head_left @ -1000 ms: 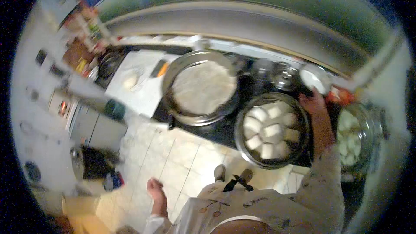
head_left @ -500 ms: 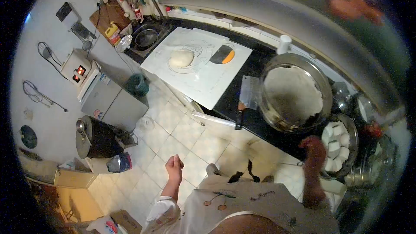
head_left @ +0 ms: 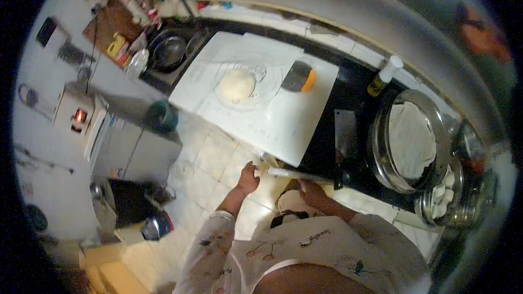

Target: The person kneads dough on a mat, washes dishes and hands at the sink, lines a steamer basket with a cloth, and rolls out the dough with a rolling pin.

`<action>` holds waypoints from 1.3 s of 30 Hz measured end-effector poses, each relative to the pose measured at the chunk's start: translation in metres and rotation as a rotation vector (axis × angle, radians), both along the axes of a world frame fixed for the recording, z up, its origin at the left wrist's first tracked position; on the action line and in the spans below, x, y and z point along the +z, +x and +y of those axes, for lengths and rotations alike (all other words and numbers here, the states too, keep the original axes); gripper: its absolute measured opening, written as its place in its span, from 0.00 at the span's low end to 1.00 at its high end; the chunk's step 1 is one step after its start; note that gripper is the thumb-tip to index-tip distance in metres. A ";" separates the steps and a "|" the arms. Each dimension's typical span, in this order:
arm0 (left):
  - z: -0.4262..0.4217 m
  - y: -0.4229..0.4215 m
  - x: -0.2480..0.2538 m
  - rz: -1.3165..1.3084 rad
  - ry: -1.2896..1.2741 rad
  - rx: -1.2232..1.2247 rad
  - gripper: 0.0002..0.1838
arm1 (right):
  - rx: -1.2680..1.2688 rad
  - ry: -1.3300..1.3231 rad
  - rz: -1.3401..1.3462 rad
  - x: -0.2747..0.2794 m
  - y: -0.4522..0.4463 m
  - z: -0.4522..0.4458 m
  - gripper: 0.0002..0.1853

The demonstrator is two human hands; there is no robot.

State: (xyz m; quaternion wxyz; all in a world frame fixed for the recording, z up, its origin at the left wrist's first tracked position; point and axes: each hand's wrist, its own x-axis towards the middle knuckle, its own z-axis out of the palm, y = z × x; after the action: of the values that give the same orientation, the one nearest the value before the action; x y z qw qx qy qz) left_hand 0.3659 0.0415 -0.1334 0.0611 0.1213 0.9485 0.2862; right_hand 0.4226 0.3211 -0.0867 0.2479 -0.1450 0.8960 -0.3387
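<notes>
My left hand [head_left: 249, 178] is raised over the floor in front of the counter, its fingers loosely curled and nothing seen in them. Close to the white edge of a drawer or cabinet front [head_left: 289, 173] is my right hand [head_left: 309, 189]. Its fingers are blurred, and I cannot tell whether it touches that edge. On the counter, a white board [head_left: 278, 136] carries a pale ball of dough [head_left: 237, 86] and a black-and-orange dough scraper [head_left: 298, 77]. A cleaver [head_left: 344, 133] lies right of the board.
Right of the cleaver stands a large round steamer [head_left: 400, 184] lined with a pale cloth [head_left: 411, 139]. Beyond it, a metal tray [head_left: 425, 211] holds several white dough pieces [head_left: 442, 196]. A white-capped bottle [head_left: 385, 75] stands behind; a black pan [head_left: 169, 51] sits in the sink area.
My right hand has moved left from beside the dough-piece tray to the counter front. My left hand has risen and moved right. The view has shifted, showing the board larger.
</notes>
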 end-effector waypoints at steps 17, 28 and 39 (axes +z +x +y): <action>-0.088 -0.146 0.098 -0.628 0.060 -0.524 0.13 | -0.146 0.153 -0.240 0.004 -0.050 -0.034 0.20; -0.095 -0.376 0.082 -0.062 -0.018 -0.078 0.34 | -1.101 0.261 0.386 0.075 -0.283 -0.058 0.23; -0.065 -0.339 0.132 -0.150 0.386 -0.220 0.34 | -1.309 0.314 0.327 0.022 -0.385 -0.055 0.12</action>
State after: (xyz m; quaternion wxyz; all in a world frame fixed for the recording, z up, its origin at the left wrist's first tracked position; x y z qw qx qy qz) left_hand 0.0266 -0.0235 -0.0013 0.1379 0.2115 0.8502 0.4620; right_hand 0.0377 0.2663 -0.0647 -0.1274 0.4139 0.8634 -0.2587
